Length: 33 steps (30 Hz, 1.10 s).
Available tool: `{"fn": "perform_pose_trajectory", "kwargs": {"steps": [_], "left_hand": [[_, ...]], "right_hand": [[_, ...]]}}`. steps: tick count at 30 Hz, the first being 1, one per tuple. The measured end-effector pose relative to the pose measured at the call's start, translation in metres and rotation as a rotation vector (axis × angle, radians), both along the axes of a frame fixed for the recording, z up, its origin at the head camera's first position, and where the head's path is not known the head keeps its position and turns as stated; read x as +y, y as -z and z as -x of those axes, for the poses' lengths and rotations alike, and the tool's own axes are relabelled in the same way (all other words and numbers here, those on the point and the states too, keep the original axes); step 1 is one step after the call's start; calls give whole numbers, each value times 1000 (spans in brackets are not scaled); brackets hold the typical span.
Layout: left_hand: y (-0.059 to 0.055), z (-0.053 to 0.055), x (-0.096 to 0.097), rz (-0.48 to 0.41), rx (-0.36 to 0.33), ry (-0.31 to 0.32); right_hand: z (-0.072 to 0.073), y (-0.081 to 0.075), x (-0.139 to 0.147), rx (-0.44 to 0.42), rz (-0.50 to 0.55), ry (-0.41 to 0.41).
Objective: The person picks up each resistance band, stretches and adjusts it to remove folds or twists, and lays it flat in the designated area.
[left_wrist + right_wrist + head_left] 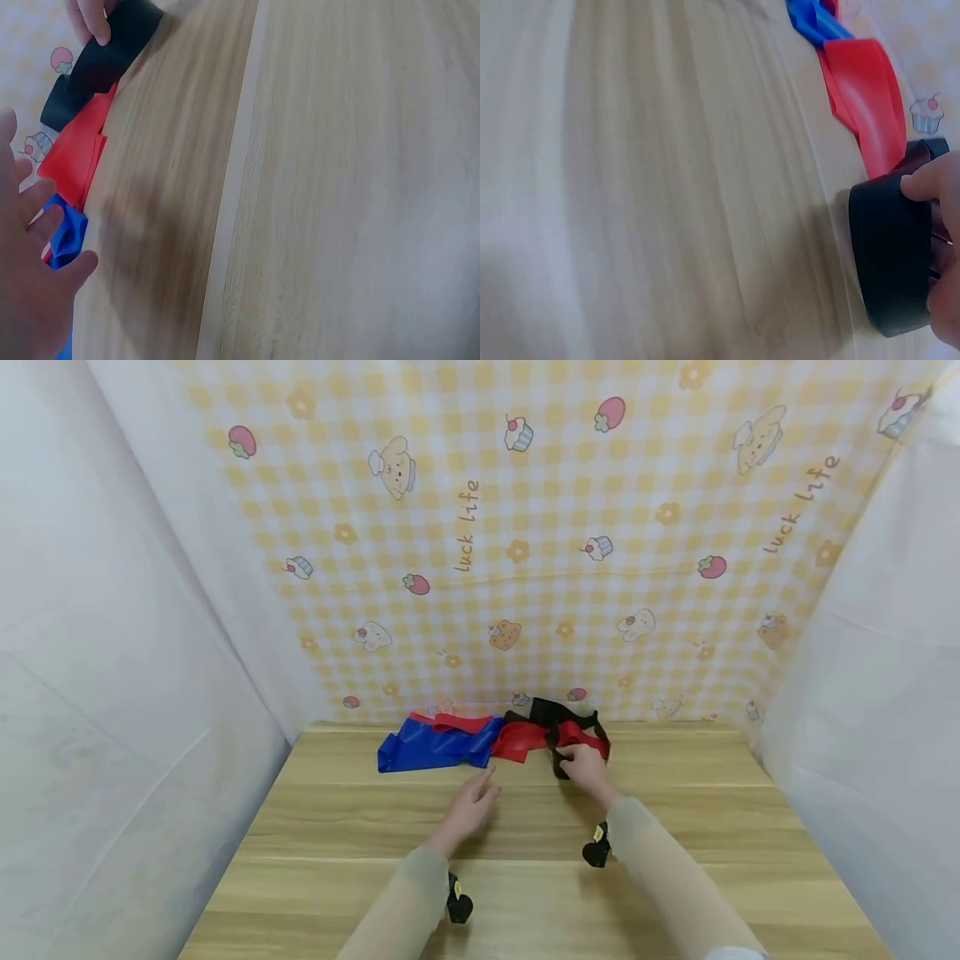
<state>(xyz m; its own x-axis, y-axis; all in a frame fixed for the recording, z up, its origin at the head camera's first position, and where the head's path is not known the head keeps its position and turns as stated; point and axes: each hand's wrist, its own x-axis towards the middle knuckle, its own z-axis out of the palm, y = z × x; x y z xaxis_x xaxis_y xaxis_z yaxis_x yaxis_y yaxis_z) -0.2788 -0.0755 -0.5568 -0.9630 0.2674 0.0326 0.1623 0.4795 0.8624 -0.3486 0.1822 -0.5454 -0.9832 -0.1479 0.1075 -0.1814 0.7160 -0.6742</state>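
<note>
At the back edge of the table lie flat, glossy bands resembling resistance bands: a blue band (pixel 442 750) at left, a red band (pixel 517 743) in the middle and a black band (pixel 551 713) at right. My right hand (pixel 588 770) pinches the black band, thumb on its outer face; in the right wrist view this band (pixel 891 251) bows into a wide loop. Part of the red band overlaps the black one near those fingers. My left hand (pixel 471 802) holds nothing, its fingers spread just in front of the blue band's right end.
The wood-grained table (pixel 517 893) ends at a yellow checked cloth (pixel 517 527) printed with cartoons, right behind the bands. White sheets hang along the left (pixel 135 693) and right sides. Each wrist carries a small black device.
</note>
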Motion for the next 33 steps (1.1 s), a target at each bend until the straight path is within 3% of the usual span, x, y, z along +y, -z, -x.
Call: {"fn": "perform_pose_trajectory", "kwargs": {"steps": [5, 14, 21, 29, 33], "left_hand": [[-1, -2, 5, -102, -95, -27], [-3, -2, 16, -157, -133, -61], [-4, 4, 34, -176, -172, -12], [-5, 12, 54, 45, -151, 88], [-9, 13, 63, 88, -139, 107]], "right_hand": [[-14, -1, -3, 7, 57, -39], [-46, 9, -10, -17, 193, -47], [-63, 22, -10, -60, 236, -54], [-68, 31, -9, -32, 241, -150], [-69, 33, -7, -16, 200, -168]]}}
